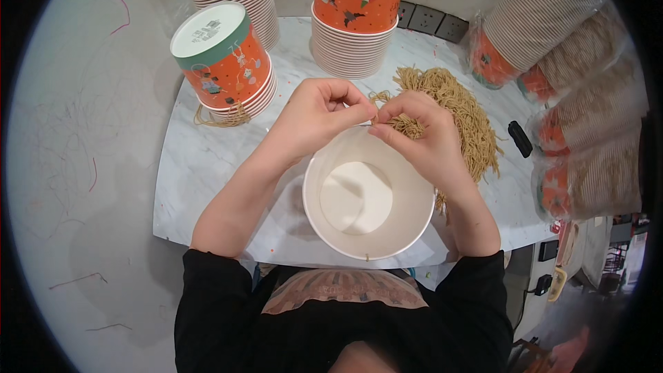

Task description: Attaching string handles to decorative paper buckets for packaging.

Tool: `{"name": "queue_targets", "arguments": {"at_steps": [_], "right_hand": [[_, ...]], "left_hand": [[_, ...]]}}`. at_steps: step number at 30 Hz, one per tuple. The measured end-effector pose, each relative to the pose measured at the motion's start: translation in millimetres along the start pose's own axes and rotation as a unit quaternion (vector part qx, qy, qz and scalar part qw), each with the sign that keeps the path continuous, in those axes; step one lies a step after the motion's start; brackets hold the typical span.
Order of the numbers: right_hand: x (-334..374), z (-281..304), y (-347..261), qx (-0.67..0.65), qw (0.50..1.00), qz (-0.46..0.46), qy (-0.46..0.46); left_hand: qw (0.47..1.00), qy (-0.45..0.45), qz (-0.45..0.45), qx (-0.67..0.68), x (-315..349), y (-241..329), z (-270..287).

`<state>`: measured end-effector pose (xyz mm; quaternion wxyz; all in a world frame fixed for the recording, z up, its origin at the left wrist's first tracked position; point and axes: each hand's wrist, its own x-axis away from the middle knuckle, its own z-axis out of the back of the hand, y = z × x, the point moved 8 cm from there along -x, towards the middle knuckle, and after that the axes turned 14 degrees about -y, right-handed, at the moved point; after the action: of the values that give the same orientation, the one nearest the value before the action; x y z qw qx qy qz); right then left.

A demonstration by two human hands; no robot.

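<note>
A large white paper bucket (362,200) stands with its mouth up in front of me, its inside bare. A small tan knot (367,257) shows at its near rim. At the far rim, my left hand (319,112) and my right hand (429,131) meet with fingertips pinched together around a thin tan cord (375,120). Much of the cord is hidden by my fingers. Just beyond and right of my right hand lies a heaped bundle of tan cords (459,107), partly covered by that hand and forearm.
Upside-down orange and green buckets stand stacked at the left (224,62), with tan cord loops (224,119), and at the back (359,7). Bagged bucket stacks (539,21) line the right side. A black object (519,139) lies near them. Wall sockets (426,19) are behind.
</note>
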<state>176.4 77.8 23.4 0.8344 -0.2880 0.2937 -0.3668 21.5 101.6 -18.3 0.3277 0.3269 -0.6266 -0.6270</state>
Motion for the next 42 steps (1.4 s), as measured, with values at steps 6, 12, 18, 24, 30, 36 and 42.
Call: {"name": "queue_targets", "arguments": {"at_steps": [6,12,18,24,30,36,42], "right_hand": [[0.1,-0.6,4.7,-0.005,1.0,0.0,-0.001],[0.0,-3.7,10.6,-0.076,0.996,-0.036,-0.015],[0.2,-4.8,20.2,-0.105,0.993,-0.044,-0.022],[-0.5,-6.4,17.6,-0.117,0.991,-0.05,-0.034],[-0.6,-5.8,13.1,-0.109,0.992,-0.039,-0.039],[-1.7,-3.1,2.8,-0.084,0.994,-0.02,-0.064],[-1.0,-5.7,7.2,-0.112,0.99,-0.03,-0.078]], "left_hand": [[1.0,0.015,-0.009,-0.01,1.3,4.5,5.3],[1.0,-0.015,0.016,-0.006,2.5,3.0,7.7],[0.999,-0.035,0.006,-0.013,0.1,3.4,7.6],[0.998,-0.059,0.022,0.02,2.0,7.2,-1.0],[0.997,-0.039,0.01,-0.06,3.0,4.5,1.4],[0.991,-0.04,0.026,-0.125,5.9,7.2,8.4],[0.987,-0.06,0.05,-0.143,7.4,7.4,7.9]]}}
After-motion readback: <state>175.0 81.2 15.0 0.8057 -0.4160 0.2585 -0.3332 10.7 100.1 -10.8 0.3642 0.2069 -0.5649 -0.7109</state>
